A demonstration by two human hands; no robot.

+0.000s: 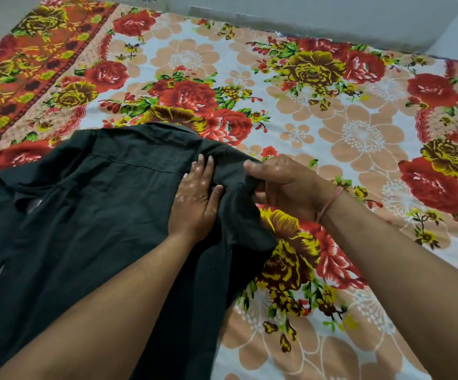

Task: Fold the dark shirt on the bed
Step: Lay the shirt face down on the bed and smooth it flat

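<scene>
The dark shirt [93, 209] lies back-up on the flowered bed sheet [332, 127], its collar at the far edge and its body running toward me. My left hand [196, 198] rests flat on the shirt near the right shoulder, fingers spread and pressing down. My right hand [280, 185] pinches the fabric at the right shoulder and sleeve, lifting it slightly off the sheet. The right sleeve bunches below that hand. The left sleeve spreads out toward the left edge of the view.
The bed sheet with red and yellow roses covers the whole bed. A pale wall [304, 15] runs along the far side. A thin thread band [329, 201] circles my right wrist.
</scene>
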